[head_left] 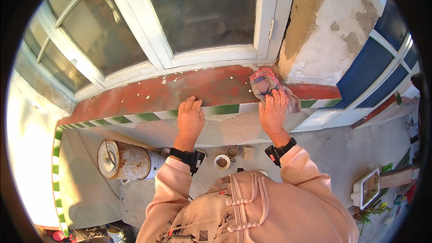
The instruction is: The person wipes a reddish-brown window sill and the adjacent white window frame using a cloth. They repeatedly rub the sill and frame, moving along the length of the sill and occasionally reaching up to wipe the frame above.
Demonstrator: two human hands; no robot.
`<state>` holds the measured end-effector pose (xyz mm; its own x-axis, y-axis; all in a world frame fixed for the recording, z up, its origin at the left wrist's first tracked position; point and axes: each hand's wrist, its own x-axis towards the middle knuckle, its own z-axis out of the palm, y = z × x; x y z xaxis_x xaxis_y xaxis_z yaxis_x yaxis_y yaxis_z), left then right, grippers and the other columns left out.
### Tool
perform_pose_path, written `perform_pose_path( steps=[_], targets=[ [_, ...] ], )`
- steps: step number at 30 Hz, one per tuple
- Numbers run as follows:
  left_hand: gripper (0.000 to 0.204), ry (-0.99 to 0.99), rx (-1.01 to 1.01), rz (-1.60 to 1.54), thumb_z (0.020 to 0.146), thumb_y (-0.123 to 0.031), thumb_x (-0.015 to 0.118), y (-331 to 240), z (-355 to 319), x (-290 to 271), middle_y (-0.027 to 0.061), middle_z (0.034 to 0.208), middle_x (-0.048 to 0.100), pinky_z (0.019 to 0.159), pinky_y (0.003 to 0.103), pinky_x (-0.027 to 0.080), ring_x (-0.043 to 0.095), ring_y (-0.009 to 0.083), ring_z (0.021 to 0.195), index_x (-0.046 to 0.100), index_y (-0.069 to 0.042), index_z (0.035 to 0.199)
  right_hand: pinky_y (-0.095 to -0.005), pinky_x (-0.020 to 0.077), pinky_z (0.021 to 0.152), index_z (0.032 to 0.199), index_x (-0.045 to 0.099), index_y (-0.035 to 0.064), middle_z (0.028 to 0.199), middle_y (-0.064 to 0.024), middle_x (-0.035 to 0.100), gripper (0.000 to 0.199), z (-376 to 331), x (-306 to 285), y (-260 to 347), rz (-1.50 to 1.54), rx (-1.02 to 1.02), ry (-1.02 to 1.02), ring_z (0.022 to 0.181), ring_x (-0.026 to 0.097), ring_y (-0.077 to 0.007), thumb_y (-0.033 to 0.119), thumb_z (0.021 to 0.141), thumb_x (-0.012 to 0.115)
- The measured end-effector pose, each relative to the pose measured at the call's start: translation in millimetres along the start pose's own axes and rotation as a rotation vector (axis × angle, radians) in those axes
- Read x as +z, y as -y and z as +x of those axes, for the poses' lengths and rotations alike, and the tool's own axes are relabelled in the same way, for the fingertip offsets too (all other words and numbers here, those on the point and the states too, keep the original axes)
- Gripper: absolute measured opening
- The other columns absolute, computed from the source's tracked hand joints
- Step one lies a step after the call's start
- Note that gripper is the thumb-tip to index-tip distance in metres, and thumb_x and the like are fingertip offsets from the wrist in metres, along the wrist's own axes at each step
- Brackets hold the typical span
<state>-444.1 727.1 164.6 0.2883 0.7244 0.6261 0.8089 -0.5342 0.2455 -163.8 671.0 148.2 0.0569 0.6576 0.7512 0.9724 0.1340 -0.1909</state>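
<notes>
My right hand (273, 113) presses a crumpled cloth (264, 83), greyish with pink and blue patches, onto the right part of a red window sill (180, 85). Its fingers lie over the cloth's near end, and a flap of cloth hangs over the sill's edge. To the left, my left hand (191, 119) rests with its fingertips on the front edge of the sill, holding nothing that shows. The red paint is worn and dotted with white specks. Green and white tiles (225, 109) run along the sill's front.
White-framed window panes (204, 11) rise behind the sill, with a peeling wall (324, 36) to the right. Below stand a rusty metal drum (130, 159), a white cup (222, 162), a brown pot (232, 151) and a white planter (365, 189).
</notes>
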Motion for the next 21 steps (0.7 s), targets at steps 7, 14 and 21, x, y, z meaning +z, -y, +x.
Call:
perform_pose_path(
  steps=[7,14,21],
  targets=[
    [0.027,0.029,-0.023,0.012,0.074,-0.005,0.068,1.9,8.0,-4.4,0.0138,0.115,0.066,0.089,0.040,0.050,0.061,0.0312,0.103,0.070,-0.006,0.101,-0.0580,0.0329,0.099,0.114,0.057,0.0009,0.126,-0.0220,0.050,0.043,53.3,32.6,78.7,0.075,0.050,0.384,0.125,0.039,-0.0410,0.031,0.085,0.066],
    [0.031,0.139,-0.083,0.006,0.076,-0.003,0.068,-1.3,11.4,-10.7,0.0132,0.120,0.064,0.091,0.041,0.049,0.059,0.0334,0.109,0.067,-0.007,0.106,-0.0694,0.0167,0.107,0.137,0.055,0.0251,0.151,-0.0148,0.036,0.057,72.3,19.9,54.6,0.121,-0.191,0.550,0.143,0.022,-0.0421,0.052,0.087,0.060],
    [0.032,0.126,-0.096,0.017,0.076,-0.005,0.069,-0.9,7.3,-6.5,0.0139,0.125,0.061,0.091,0.041,0.049,0.057,0.0340,0.110,0.067,-0.006,0.108,-0.0721,0.0155,0.106,0.135,0.056,0.0244,0.151,-0.0106,0.038,0.048,71.5,19.3,26.5,0.057,-0.089,0.622,0.144,0.021,-0.0404,0.050,0.094,0.049]
  ],
)
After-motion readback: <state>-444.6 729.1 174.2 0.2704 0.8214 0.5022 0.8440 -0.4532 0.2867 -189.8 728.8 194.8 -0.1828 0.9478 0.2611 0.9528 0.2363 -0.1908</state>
